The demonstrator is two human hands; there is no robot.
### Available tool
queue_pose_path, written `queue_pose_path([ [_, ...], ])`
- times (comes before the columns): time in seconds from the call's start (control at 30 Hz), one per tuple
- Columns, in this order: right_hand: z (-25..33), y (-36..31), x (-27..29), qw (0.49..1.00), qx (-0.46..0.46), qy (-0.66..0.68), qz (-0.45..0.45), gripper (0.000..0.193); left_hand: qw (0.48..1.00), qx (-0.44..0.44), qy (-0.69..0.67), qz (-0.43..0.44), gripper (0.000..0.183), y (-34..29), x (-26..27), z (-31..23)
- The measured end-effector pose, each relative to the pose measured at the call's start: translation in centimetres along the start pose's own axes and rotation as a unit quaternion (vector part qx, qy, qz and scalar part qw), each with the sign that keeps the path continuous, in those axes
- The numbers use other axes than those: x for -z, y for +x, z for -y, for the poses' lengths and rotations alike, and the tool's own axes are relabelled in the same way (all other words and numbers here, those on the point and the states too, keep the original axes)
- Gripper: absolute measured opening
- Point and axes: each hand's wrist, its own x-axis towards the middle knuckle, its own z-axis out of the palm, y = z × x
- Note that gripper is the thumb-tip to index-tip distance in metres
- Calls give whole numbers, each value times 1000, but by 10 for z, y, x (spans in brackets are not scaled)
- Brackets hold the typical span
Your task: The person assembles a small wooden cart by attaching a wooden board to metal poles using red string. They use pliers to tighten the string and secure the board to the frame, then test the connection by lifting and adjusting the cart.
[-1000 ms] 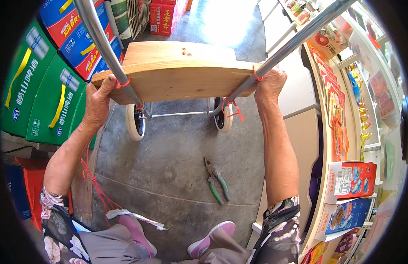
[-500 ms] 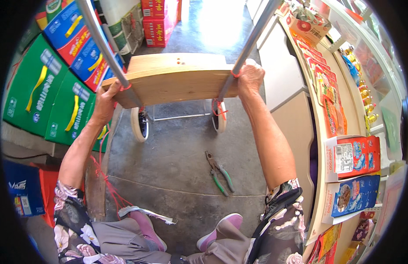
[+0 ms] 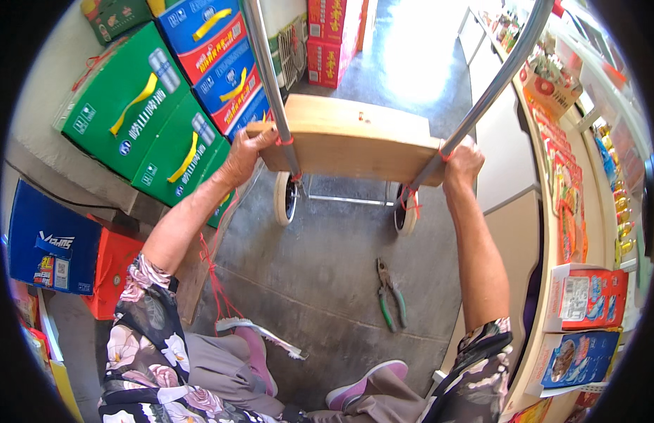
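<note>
A thick wooden board (image 3: 355,151) lies across the two metal tubes of a hand trolley (image 3: 267,70), with a second pale piece of wood (image 3: 362,116) behind it. Red string (image 3: 287,142) is wound round each tube at the board. My left hand (image 3: 241,156) grips the board's left end, thumb on the near side. At the right end my right hand (image 3: 465,166) is closed round the board beside the tube; its fingertips are hidden. Below the board show two pale-rimmed wheels (image 3: 285,199) joined by a thin axle bar. Green-handled pliers (image 3: 390,295) lie on the floor.
Green cartons (image 3: 122,120) and blue-and-red cartons are stacked on the left, near a blue box (image 3: 52,240). Loose red string (image 3: 212,278) and a white strip (image 3: 267,335) lie by my left shoe. A counter with packaged goods (image 3: 591,296) runs along the right.
The view has swung left, so everything appears further right. Both hands keep their hold on the board. The pliers stay on the floor.
</note>
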Motion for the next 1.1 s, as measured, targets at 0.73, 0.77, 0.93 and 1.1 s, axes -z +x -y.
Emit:
queue_pose_path([
  [0.73, 6, -12, -1, 999, -34, 17, 27, 15, 998, -8, 65, -16, 41, -5, 11, 13],
  [0.77, 9, -11, 0, 999, -41, 0, 17, 14, 999, 12, 30, -27, 42, -7, 9, 11],
  [0.93, 16, -8, 11, 948, -205, 228, 83, 24, 999, 14, 45, 6, 49, -11, 13, 7],
  [1.1, 12, 1, 27, 827, -367, 381, 190, 46, 998, 0, 57, 25, 47, -6, 18, 12],
])
